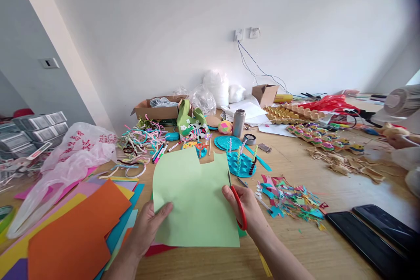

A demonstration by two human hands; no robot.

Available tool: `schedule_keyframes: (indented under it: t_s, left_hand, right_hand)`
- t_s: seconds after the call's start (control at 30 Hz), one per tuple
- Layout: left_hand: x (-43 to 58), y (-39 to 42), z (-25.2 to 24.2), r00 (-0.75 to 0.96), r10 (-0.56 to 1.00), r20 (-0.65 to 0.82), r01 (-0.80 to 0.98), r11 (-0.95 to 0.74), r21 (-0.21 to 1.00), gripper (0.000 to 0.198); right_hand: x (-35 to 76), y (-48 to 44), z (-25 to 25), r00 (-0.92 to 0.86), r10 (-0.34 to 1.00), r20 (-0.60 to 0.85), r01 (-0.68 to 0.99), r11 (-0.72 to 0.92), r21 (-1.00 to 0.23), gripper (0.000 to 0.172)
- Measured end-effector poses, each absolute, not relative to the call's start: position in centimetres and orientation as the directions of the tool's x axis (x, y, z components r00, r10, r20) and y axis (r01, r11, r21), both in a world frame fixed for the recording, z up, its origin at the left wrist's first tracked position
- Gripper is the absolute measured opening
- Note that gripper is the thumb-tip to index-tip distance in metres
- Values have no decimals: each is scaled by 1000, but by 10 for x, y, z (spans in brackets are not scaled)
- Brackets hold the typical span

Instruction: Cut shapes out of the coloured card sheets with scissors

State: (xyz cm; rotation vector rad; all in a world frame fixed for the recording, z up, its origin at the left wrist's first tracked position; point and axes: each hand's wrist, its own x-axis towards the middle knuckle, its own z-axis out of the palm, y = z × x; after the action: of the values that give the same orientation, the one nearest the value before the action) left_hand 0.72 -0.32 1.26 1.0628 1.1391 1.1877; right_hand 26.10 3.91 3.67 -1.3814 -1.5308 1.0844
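A light green sheet of paper (197, 205), with a notch cut from its top edge, is held up in front of me between both hands. My left hand (149, 225) pinches its left edge, thumb on top. At the right edge, my right hand (244, 205) has its thumb on the paper and also holds red-handled scissors (242, 212). The blades point upward beside the sheet's upper right edge; whether they are spread cannot be made out. Behind the sheet stands a blue egg-carton piece (241, 164) with pipe cleaners upright in it.
Coloured paper sheets (78, 227) lie at the left, near a plastic bag (75, 153). Paper scraps (292, 199) and two phones (364, 238) are at the right. Farther back are pipe cleaners (141, 140), markers (160, 153), a metal bottle (239, 123), black tape (250, 139) and egg cartons (285, 113).
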Motion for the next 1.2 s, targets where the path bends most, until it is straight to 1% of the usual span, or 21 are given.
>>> schedule_keyframes:
  t_s: [0.17, 0.47, 0.63, 0.73, 0.93, 1.2]
  left_hand:
    - [7, -2, 12, 45, 994, -104, -122, 109, 987, 49]
    - [8, -4, 16, 53, 991, -123, -125, 129, 984, 47]
    - [16, -7, 20, -35, 993, -108, -169, 101, 980, 48]
    - [19, -8, 23, -57, 991, -124, -176, 113, 978, 51]
    - [19, -8, 24, -56, 989, -134, -157, 124, 980, 52]
    - [19, -8, 23, -46, 990, -133, -152, 125, 981, 50]
  right_hand:
    - [261, 39, 37, -82, 996, 24, 325, 50, -944, 56]
    - [260, 39, 39, -68, 997, 41, 296, 59, -953, 60]
    - [261, 39, 36, -50, 998, 42, 299, 55, -953, 58]
    - [261, 39, 36, -41, 999, 33, 298, 44, -953, 59]
    - [261, 39, 36, -60, 998, 4, 284, 21, -959, 57]
    - [261, 40, 33, -54, 998, 38, 284, 52, -958, 58]
